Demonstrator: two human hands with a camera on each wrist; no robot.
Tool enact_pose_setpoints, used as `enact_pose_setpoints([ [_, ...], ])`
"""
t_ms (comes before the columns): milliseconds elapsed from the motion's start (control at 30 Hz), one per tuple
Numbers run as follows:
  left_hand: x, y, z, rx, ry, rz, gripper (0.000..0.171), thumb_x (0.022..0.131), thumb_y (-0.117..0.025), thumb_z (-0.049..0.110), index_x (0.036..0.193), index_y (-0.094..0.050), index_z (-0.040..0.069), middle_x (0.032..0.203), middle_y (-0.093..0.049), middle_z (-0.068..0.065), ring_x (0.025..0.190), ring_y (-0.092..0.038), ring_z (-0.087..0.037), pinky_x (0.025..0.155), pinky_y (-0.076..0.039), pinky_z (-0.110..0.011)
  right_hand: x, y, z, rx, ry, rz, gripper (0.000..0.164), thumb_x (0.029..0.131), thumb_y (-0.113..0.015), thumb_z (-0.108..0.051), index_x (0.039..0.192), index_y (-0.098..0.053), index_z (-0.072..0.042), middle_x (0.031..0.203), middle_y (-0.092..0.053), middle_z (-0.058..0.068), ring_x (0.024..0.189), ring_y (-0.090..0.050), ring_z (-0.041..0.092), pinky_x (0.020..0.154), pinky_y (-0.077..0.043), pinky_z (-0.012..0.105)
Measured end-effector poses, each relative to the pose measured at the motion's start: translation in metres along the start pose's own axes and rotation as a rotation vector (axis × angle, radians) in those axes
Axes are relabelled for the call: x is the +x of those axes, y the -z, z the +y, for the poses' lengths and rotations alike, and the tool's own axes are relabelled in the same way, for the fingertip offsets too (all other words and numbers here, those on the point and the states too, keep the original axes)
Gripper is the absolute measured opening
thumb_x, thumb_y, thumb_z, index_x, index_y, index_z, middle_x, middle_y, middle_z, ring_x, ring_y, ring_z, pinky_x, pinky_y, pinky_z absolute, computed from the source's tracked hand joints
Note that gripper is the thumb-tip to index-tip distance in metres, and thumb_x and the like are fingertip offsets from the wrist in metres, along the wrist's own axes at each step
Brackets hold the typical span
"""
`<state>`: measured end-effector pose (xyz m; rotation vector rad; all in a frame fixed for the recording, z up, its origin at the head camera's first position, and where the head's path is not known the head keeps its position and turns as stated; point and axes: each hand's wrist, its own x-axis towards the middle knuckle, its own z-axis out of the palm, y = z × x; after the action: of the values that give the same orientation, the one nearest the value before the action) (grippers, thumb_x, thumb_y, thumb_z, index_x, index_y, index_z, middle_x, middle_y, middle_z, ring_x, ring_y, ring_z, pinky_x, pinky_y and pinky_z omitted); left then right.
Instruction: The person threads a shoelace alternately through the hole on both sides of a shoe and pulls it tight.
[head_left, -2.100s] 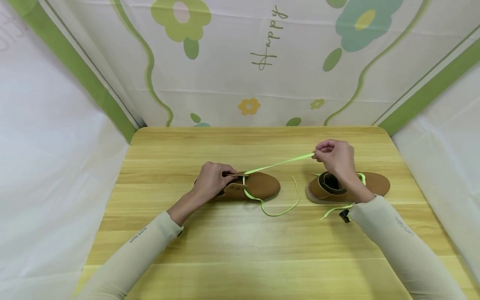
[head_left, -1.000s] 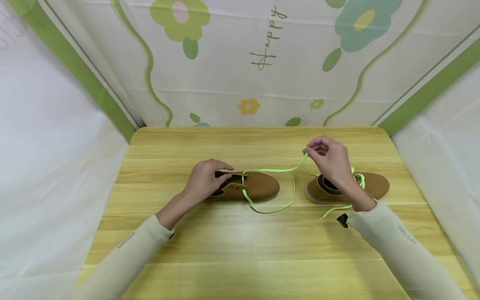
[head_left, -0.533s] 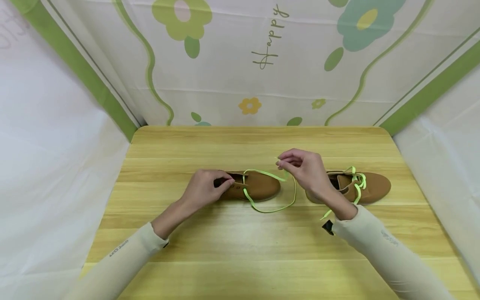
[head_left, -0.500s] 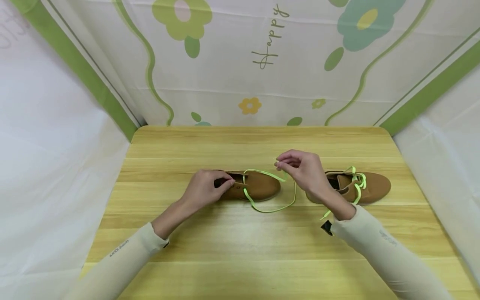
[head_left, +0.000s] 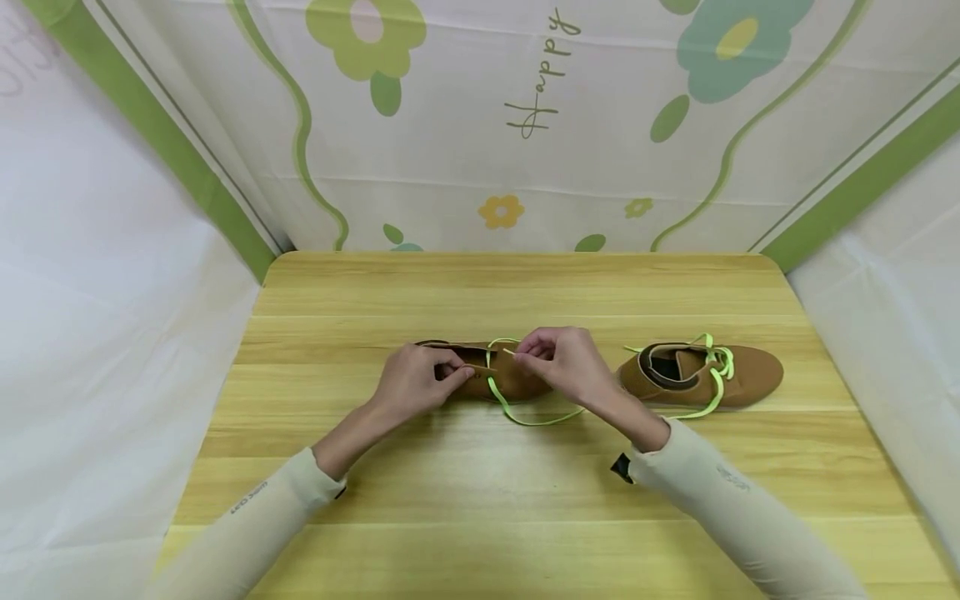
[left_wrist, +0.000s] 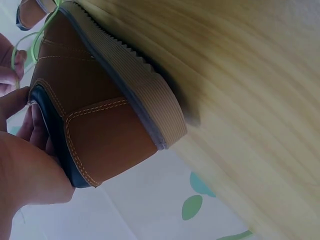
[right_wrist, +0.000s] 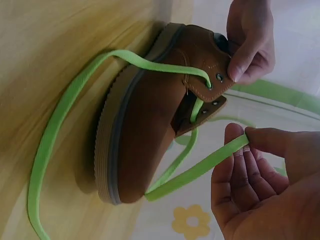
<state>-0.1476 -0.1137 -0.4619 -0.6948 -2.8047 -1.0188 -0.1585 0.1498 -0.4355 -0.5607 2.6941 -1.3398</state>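
A brown shoe [right_wrist: 145,120] lies on the table with its toe to the right. Its neon green shoelace [right_wrist: 50,135] passes through the lowest eyelets, one end trailing on the table. My left hand [head_left: 416,379] pinches the near eyelet flap [right_wrist: 212,82] of this shoe between thumb and fingers. My right hand [head_left: 566,362] is over the toe, pinching the other shoelace end between thumb and forefinger, its tip pointing left toward the flap. From the left wrist view, the shoe's heel [left_wrist: 115,140] faces me, with the left thumb at the collar.
A second brown shoe [head_left: 750,375] stands to the right, its green lace [head_left: 722,362] tied at the front. Both stand on a wooden table [head_left: 480,508]. A white flowered cloth [head_left: 450,125] hangs behind the table's back edge.
The right hand has come left and down from beside the second shoe to the first shoe's toe, bringing the lace end. The left hand has shifted from the far flap to the near one.
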Motion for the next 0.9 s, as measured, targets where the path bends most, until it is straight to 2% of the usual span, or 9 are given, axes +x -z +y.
enact_pose_setpoints([
  [233, 0.000, -0.002, 0.000, -0.014, 0.024, 0.000, 0.015, 0.095, -0.081, 0.023, 0.081, -0.082, 0.017, 0.068, -0.070, 0.012, 0.050, -0.047, 0.000, 0.050, -0.040, -0.023, 0.000, -0.015, -0.003, 0.047, -0.007, -0.079, 0.009, 0.092, -0.079, -0.005, 0.084, -0.079, -0.009, 0.074, -0.073, -0.003, 0.066, -0.067, 0.010, 0.060, -0.056, 0.024],
  [500, 0.001, -0.003, -0.001, -0.011, 0.044, -0.006, 0.016, 0.096, -0.080, 0.022, 0.082, -0.082, 0.016, 0.068, -0.070, 0.010, 0.045, -0.037, 0.000, 0.045, -0.031, -0.022, 0.003, -0.029, -0.003, 0.009, 0.054, -0.144, 0.011, 0.088, -0.080, -0.004, 0.079, -0.078, -0.010, 0.068, -0.070, -0.006, 0.059, -0.061, 0.004, 0.058, -0.050, 0.021],
  [700, 0.002, -0.004, -0.002, -0.025, 0.031, 0.003, 0.016, 0.096, -0.080, 0.021, 0.081, -0.083, 0.015, 0.068, -0.071, 0.008, 0.044, -0.036, 0.000, 0.044, -0.029, -0.021, 0.005, -0.036, -0.004, -0.018, 0.085, -0.144, 0.014, 0.086, -0.080, -0.005, 0.074, -0.077, -0.011, 0.064, -0.069, -0.008, 0.056, -0.059, 0.002, 0.058, -0.051, 0.021],
  [900, 0.002, -0.004, -0.002, -0.021, 0.029, 0.009, 0.017, 0.096, -0.080, 0.021, 0.080, -0.082, 0.015, 0.070, -0.072, 0.007, 0.045, -0.039, 0.000, 0.046, -0.033, -0.022, 0.006, -0.041, -0.006, -0.044, 0.047, -0.123, 0.013, 0.086, -0.078, -0.007, 0.074, -0.077, -0.013, 0.064, -0.068, -0.009, 0.056, -0.060, 0.002, 0.058, -0.052, 0.022],
])
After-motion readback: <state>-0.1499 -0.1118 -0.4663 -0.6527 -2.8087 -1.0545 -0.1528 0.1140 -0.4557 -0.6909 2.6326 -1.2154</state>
